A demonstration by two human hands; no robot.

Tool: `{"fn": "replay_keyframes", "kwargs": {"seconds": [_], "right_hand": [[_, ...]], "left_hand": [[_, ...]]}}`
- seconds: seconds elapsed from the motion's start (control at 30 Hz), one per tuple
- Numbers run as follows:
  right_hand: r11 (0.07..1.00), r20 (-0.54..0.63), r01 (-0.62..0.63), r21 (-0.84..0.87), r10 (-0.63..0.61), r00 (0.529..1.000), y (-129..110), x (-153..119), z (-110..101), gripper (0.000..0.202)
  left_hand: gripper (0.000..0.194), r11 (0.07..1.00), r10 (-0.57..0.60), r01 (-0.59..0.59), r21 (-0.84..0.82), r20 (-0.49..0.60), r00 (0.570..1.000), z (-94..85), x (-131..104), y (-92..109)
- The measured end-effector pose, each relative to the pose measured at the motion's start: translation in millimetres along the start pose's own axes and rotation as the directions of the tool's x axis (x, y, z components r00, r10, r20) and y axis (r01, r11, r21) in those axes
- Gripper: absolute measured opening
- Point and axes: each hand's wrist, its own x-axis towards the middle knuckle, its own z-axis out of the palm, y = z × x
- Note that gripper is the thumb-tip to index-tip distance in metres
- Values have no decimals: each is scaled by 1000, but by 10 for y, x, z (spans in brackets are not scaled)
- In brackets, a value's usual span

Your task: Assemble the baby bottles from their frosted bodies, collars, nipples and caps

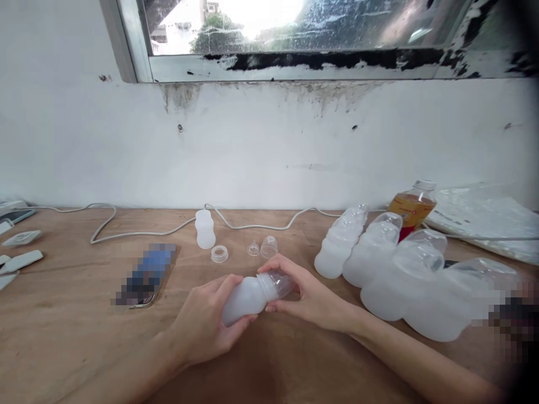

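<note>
A frosted white baby bottle (246, 298) lies tilted between my hands above the table. My left hand (213, 314) wraps round its body. At the other end, the fingers of my right hand (301, 292) are closed on the clear cap (281, 284) and collar of that bottle. Just beyond my hands lie a clear silicone nipple (253, 248) and a loose clear cap (269, 247). To their left are a translucent screw ring (219, 254) and an open frosted bottle body (205, 230), which stands upright.
Several capped baby bottles (379, 252) stand in a row at the right. Behind them are a drink bottle (415, 205) and a plastic bag (484, 219). A phone (147, 275) lies at left. A white cable (261, 226) runs along the wall, with white pieces (21, 262) at far left.
</note>
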Motion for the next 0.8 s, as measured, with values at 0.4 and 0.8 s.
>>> {"fn": "replay_keyframes", "kwargs": {"seconds": [0.4, 0.8], "right_hand": [[997, 32, 67, -24, -67, 997, -91, -56, -38, 39], [869, 204, 131, -478, -35, 978, -622, -185, -433, 29]], "left_hand": [[27, 914, -216, 257, -314, 158, 963, -148, 10, 166], [47, 820, -11, 43, -570, 60, 998, 90, -1, 2]]}}
